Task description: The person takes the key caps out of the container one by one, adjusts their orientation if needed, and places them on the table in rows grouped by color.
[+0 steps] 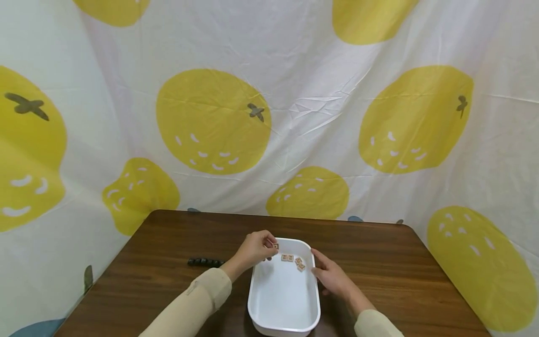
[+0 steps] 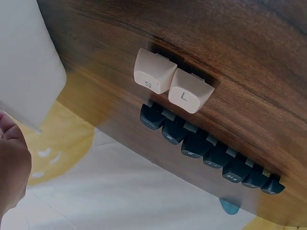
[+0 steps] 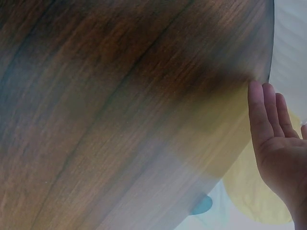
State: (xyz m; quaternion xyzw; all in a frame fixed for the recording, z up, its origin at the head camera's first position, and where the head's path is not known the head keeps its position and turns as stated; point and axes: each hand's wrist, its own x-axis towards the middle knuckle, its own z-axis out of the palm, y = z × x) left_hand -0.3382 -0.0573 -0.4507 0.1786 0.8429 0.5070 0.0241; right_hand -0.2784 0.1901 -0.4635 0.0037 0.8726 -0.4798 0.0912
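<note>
My left hand (image 1: 258,248) is over the far left part of a white plastic bin (image 1: 254,299), pinching a small beige keycap (image 1: 276,245) between thumb and fingertips. Several beige keycaps (image 1: 287,258) lie inside at the far end; their marks are too small to read. My right hand (image 1: 332,276) rests against the bin's right rim, its fingers straight in the right wrist view. Two beige keycaps (image 2: 173,81), marked S and L, stand on the table in the left wrist view. Beyond them runs a row of black keycaps (image 2: 211,153).
A dark brown wood-grain table (image 1: 400,276) holds everything. Behind it hangs a white curtain (image 1: 307,112) printed with yellow fruit. The black keycap row (image 1: 204,262) sits left of the bin, partly hidden by my left wrist.
</note>
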